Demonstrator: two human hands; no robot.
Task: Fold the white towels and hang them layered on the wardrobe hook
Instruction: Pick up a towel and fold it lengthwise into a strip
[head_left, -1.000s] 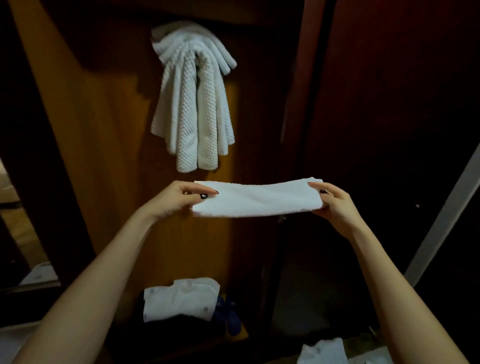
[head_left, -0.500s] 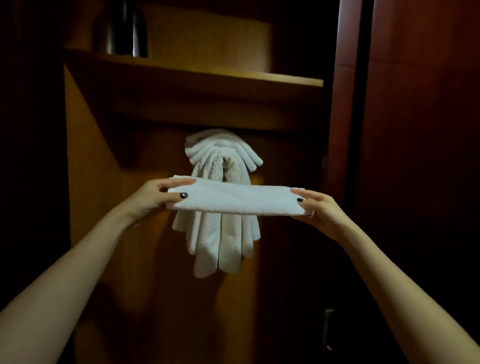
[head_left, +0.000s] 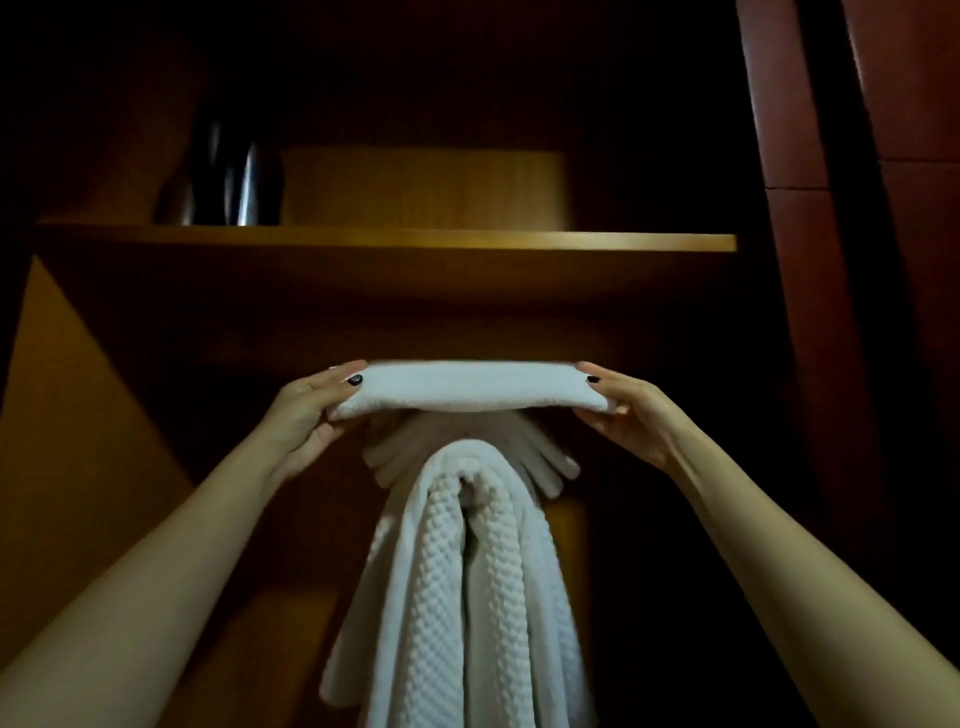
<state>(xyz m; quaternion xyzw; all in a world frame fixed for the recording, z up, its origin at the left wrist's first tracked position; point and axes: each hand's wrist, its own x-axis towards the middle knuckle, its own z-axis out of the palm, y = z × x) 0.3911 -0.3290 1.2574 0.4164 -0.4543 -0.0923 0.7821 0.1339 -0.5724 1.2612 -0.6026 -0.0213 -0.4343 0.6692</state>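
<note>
White terry cloth, folded into a long flat band, makes up the folded towel (head_left: 470, 387). It is held level a little below the wooden shelf (head_left: 467, 241), its long edge parallel to the shelf's front lip. The left hand (head_left: 306, 410) grips the towel's left end, with the thumb laid on top, a dark-painted nail showing, and the fingers curled underneath. The right hand (head_left: 631, 410) grips the opposite end the same way, thumb above and fingers below, so the band runs straight between the two without sagging. Both forearms reach up from the lower corners of the view towards the shelf.

Directly under the folded towel, further below the shelf, the hanging towels (head_left: 457, 597) are draped in a bunch. Several folded edges fan out at the top of the bunch, just beneath the held band. The waffle-textured lengths drop straight down past the bottom of the view. Whether the band touches the top of the bunch cannot be told, and what the bunch hangs from is hidden by cloth.

On top of the shelf, towards its left end, stands a dark shiny vessel (head_left: 234, 176), its shape lost in shadow. Right of the shelf's end rises a reddish-brown door panel (head_left: 909, 260).
</note>
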